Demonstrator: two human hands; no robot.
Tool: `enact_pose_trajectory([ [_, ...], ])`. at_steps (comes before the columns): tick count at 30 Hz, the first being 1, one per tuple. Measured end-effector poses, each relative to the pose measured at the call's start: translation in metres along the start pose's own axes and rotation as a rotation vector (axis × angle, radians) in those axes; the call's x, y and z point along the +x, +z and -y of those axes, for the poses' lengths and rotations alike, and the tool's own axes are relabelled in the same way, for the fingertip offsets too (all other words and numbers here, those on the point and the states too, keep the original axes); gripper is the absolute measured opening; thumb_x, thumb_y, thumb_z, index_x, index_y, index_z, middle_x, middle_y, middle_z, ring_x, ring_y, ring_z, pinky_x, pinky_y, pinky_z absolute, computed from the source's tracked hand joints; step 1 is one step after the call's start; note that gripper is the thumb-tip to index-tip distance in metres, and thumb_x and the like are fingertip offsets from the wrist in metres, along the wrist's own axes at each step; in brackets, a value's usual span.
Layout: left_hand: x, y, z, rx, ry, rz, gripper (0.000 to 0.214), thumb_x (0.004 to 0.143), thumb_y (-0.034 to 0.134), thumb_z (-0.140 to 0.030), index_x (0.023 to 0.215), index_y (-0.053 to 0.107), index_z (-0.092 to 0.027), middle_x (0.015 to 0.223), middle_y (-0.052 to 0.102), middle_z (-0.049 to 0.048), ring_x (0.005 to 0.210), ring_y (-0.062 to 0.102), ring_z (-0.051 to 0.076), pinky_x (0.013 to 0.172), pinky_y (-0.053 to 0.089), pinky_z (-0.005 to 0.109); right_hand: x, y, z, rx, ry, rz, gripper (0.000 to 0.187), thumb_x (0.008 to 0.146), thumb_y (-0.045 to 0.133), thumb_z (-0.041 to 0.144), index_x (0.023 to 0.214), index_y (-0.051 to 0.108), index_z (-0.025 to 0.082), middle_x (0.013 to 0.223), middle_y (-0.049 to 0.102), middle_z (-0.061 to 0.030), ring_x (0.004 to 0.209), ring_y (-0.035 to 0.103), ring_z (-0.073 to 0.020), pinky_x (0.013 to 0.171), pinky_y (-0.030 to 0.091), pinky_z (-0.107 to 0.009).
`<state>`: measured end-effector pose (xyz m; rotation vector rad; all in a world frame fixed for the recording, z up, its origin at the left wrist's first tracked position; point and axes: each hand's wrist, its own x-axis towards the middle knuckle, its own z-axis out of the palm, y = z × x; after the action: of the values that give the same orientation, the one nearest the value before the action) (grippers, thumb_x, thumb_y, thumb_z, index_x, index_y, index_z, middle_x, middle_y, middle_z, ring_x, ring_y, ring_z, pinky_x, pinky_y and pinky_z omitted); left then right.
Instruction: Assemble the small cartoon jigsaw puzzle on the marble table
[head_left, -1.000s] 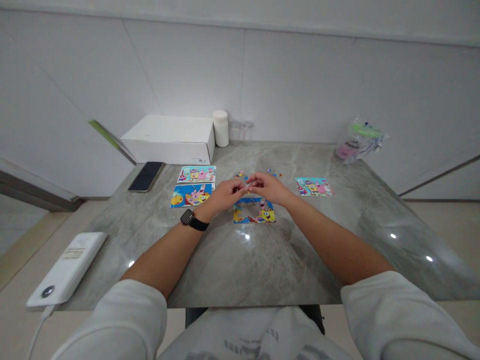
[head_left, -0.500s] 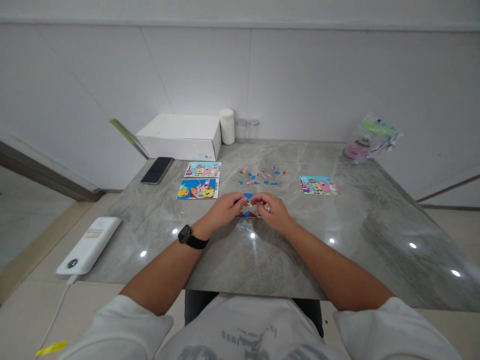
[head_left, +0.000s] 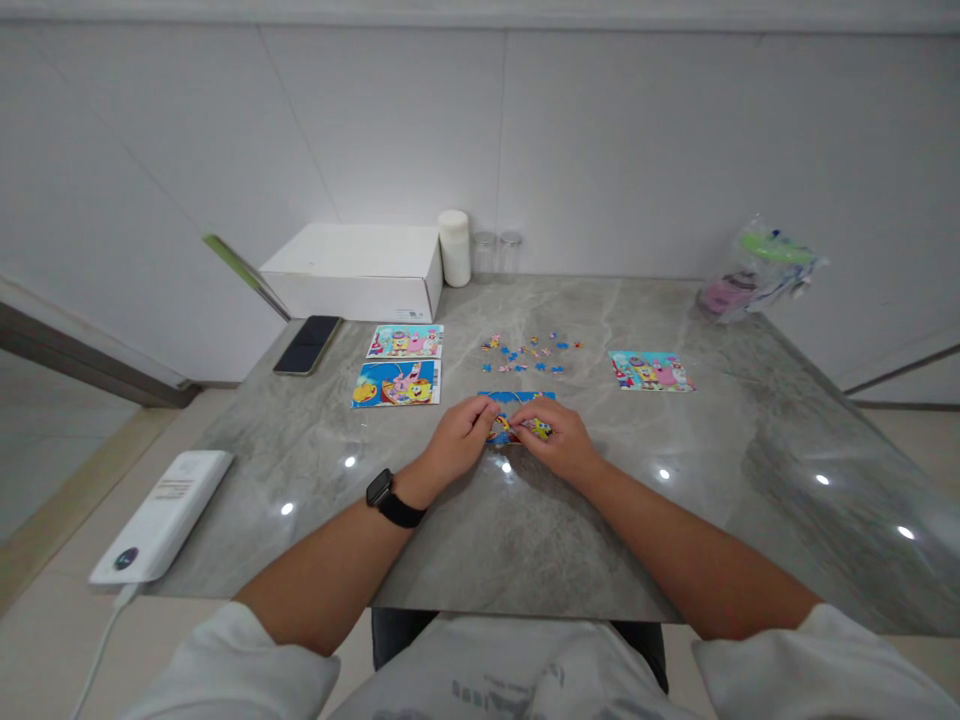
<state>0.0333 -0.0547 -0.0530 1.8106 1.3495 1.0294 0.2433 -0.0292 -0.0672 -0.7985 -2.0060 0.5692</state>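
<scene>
The person's left hand (head_left: pixel 459 438) and right hand (head_left: pixel 562 438) sit close together over a SpongeBob jigsaw puzzle (head_left: pixel 504 397) on the grey marbled table (head_left: pixel 495 545), both curled inward; whether either grips a piece cannot be told. Loose jigsaw pieces (head_left: pixel 540 366) lie just beyond, and a blue SpongeBob card (head_left: pixel 397 384) (white-edged) lies leftward.

Puzzle (head_left: pixel 517 396): thin, flat on tabletop, cartoon print, partly covered. Blue strip shows along far edge, yellow figure at right side, red and yellow bits near middle. Can't tell how complete the middle is. Loose pieces (head_left: pixel 540 367): small, scattered beyond the puzzle, apart from it, many blue, some pink or yellow; prints too small to read.
</scene>
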Motion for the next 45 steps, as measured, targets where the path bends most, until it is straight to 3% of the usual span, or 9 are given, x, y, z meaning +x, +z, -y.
enact_pose_trajectory([
  [7, 0.002, 0.003, 0.001, 0.005, -0.063, -0.009, 0.040, 0.107, 0.045, -0.046, 0.077, 0.052, -0.021, 0.075, 0.057, -0.0006, 0.073, 0.054, 0.017, 0.068, 0.040, 0.030, 0.003, 0.003, 0.006, 0.015, 0.065, 0.062, 0.008, 0.092, 0.069, 0.025, 0.094, 0.076, 0.028, 0.092, 0.080, -0.0037, 0.089, 0.074, -0.0231, 0.090, 0.059, -0.041],
  [13, 0.003, 0.003, 0.000, 0.033, -0.049, 0.020, 0.037, 0.107, 0.045, -0.043, 0.080, 0.057, -0.021, 0.079, 0.064, 0.0017, 0.077, 0.059, 0.018, 0.071, 0.043, 0.030, 0.000, 0.003, 0.002, 0.009, 0.102, 0.098, 0.027, 0.089, 0.071, 0.024, 0.116, 0.074, 0.028, 0.105, 0.080, -0.0051, 0.093, 0.075, -0.0228, 0.091, 0.059, -0.040],
  [18, 0.004, 0.002, -0.001, 0.040, -0.035, 0.023, 0.036, 0.107, 0.046, -0.042, 0.083, 0.061, -0.020, 0.081, 0.066, 0.0022, 0.079, 0.060, 0.018, 0.073, 0.044, 0.030, 0.002, 0.003, 0.002, -0.013, 0.028, 0.076, 0.021, 0.091, 0.070, 0.023, 0.110, 0.075, 0.029, 0.111, 0.080, -0.0066, 0.106, 0.073, -0.0254, 0.100, 0.056, -0.045],
  [24, 0.004, 0.002, 0.001, 0.070, -0.041, 0.020, 0.035, 0.107, 0.048, -0.040, 0.081, 0.061, -0.020, 0.078, 0.064, 0.0013, 0.077, 0.060, 0.017, 0.072, 0.043, 0.030, 0.002, 0.002, 0.004, -0.042, -0.049, 0.080, 0.016, 0.093, 0.069, 0.021, 0.105, 0.075, 0.029, 0.108, 0.080, -0.0056, 0.105, 0.073, -0.0252, 0.100, 0.055, -0.046],
  [29, 0.007, -0.015, 0.005, 0.208, 0.031, -0.017, 0.019, 0.104, 0.054, -0.033, 0.096, 0.066, -0.020, 0.090, 0.069, 0.0035, 0.084, 0.062, 0.019, 0.078, 0.047, 0.032, 0.006, -0.005, -0.004, -0.105, -0.012, 0.143, 0.014, 0.092, 0.071, 0.021, 0.102, 0.077, 0.029, 0.109, 0.080, -0.0062, 0.106, 0.072, -0.0267, 0.098, 0.054, -0.046],
  [33, 0.006, -0.030, 0.007, 0.386, 0.090, 0.060, 0.009, 0.098, 0.063, -0.027, 0.101, 0.068, -0.021, 0.098, 0.070, 0.0059, 0.091, 0.064, 0.022, 0.084, 0.049, 0.035, 0.017, -0.008, -0.010, -0.192, -0.014, 0.244, 0.018, 0.090, 0.072, 0.014, 0.100, 0.078, 0.028, 0.107, 0.080, -0.0053, 0.104, 0.070, -0.0264, 0.098, 0.050, -0.045],
  [37, 0.002, -0.032, 0.005, 0.501, 0.079, 0.149, 0.008, 0.095, 0.069, -0.028, 0.097, 0.069, -0.021, 0.099, 0.070, 0.0073, 0.090, 0.065, 0.023, 0.082, 0.050, 0.035, 0.026, -0.003, -0.012, -0.279, -0.031, 0.357, 0.016, 0.089, 0.075, 0.014, 0.096, 0.079, 0.028, 0.102, 0.080, -0.0038, 0.102, 0.069, -0.0254, 0.097, 0.046, -0.042],
  [45, -0.001, -0.027, 0.004, 0.585, 0.081, 0.220, 0.014, 0.094, 0.072, -0.034, 0.095, 0.068, -0.019, 0.097, 0.069, 0.0083, 0.087, 0.064, 0.024, 0.076, 0.048, 0.035, 0.021, 0.004, -0.017, -0.303, -0.038, 0.369, 0.015, 0.089, 0.074, 0.014, 0.095, 0.078, 0.027, 0.100, 0.081, -0.0034, 0.098, 0.069, -0.0245, 0.093, 0.044, -0.041],
])
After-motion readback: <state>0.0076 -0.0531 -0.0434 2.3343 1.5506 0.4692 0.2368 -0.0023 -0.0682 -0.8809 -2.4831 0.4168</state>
